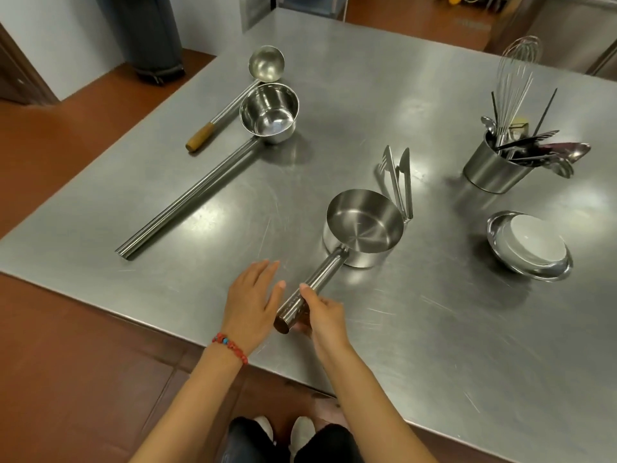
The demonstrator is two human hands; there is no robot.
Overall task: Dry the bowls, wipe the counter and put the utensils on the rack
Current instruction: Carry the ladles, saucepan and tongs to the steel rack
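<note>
A steel saucepan (364,228) stands near the front of the steel counter (417,329), its handle pointing toward me. My right hand (322,317) grips the end of that handle. My left hand (252,302) hovers flat beside the handle with fingers spread, holding nothing. Steel tongs (399,180) lie just behind the saucepan. A long-handled steel dipper (268,111) and a ladle (265,63) with a wooden grip lie at the back left. At the right, a white bowl (534,243) sits inside a steel bowl (500,248).
A steel utensil holder (490,168) at the right back holds a whisk (516,78), spoons and other utensils. The counter's front edge runs diagonally by my hands, with red floor tiles below. A dark bin (147,35) stands on the floor at the far left.
</note>
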